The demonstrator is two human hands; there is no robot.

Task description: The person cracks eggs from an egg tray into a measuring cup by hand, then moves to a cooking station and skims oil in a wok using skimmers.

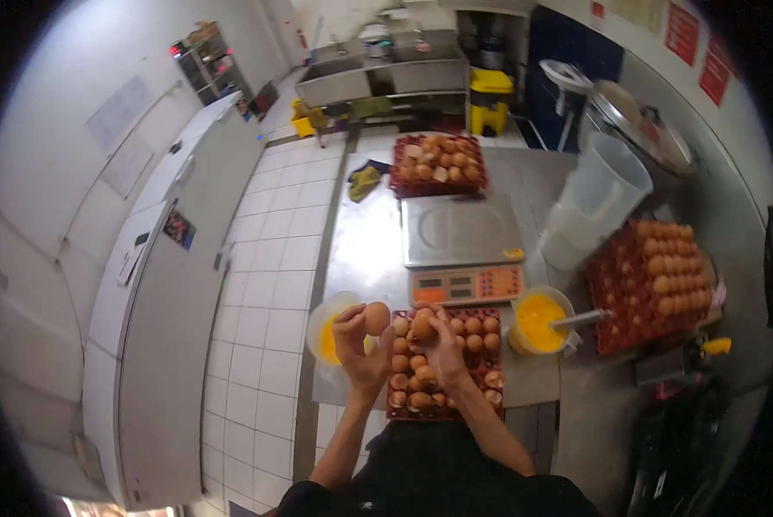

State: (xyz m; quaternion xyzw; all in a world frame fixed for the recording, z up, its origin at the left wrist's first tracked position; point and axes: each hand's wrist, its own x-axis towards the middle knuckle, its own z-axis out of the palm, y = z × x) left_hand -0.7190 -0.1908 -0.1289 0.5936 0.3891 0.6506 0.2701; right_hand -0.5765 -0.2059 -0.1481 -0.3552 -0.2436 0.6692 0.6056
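My left hand (pixel 363 351) grips a brown egg (pixel 376 319), raised between thumb and fingers. Another brown egg (pixel 423 326) is in my right hand (pixel 445 351), a short way to the right and apart from the first. Below both hands lies a red egg tray (pixel 500 362) with whole eggs and several broken shells. A translucent container (pixel 319 323) with yellow egg liquid stands by my left hand, partly hidden behind it. To the right of the tray, a tub (pixel 541 319) holds yellow beaten egg and a utensil with a pale handle (pixel 583 319).
An orange-fronted scale (pixel 464 246) sits beyond the tray. Behind it is a red tray of eggs and shells (pixel 438 164), with a cloth (pixel 366 183) beside it. At right stand a tall translucent jug (pixel 595 198) and stacked egg trays (pixel 632 284).
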